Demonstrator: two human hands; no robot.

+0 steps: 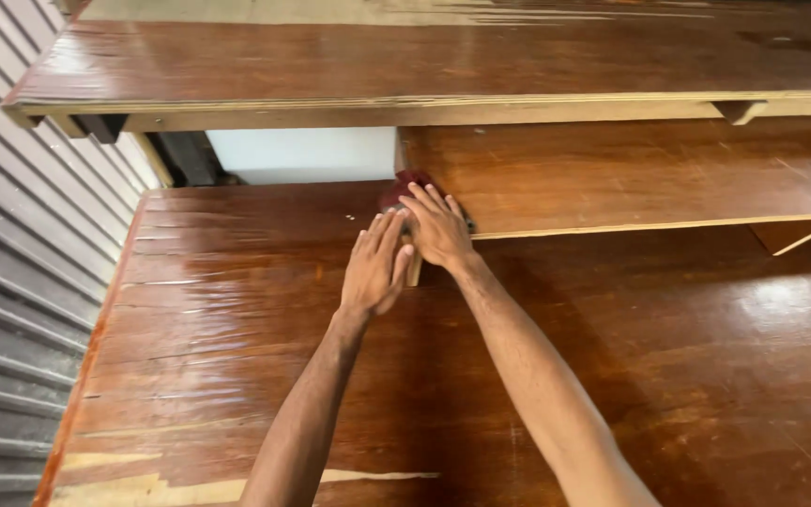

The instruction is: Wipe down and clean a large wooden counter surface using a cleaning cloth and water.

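Reddish-brown glossy wood fills nearly everything before you: three varnished boards stacked like steps. Your two bare hands meet near the middle of the view. Your left hand [374,266] lies flat, palm down, fingers straight and together, on the lowest wide varnished plywood panel [237,376], its fingertips reaching the end of the middle board. It grips nothing; it only presses on the wood. Your right hand [436,228] sits just beside it, touching it at the fingers, and is spread over one small dark-red block-shaped pad [407,182] at the left corner of the middle varnished shelf board [650,174]. Its fingers drape over the pad rather than curl round it, so you cannot tell whether it is truly clamped or merely pressed down. That pad is the only loose item in sight, resting on the corner where the shelf board ends, partly hidden under your fingers.

Above both hands runs the top long varnished plank [424,61], with a pale plywood edge and one small wooden bracket [740,112] beneath it on the right. A second pale wooden bracket [795,235] shows under the middle board. One grey corrugated metal shutter [11,282] stands along the left, and one white wall patch [302,153] shows between the boards
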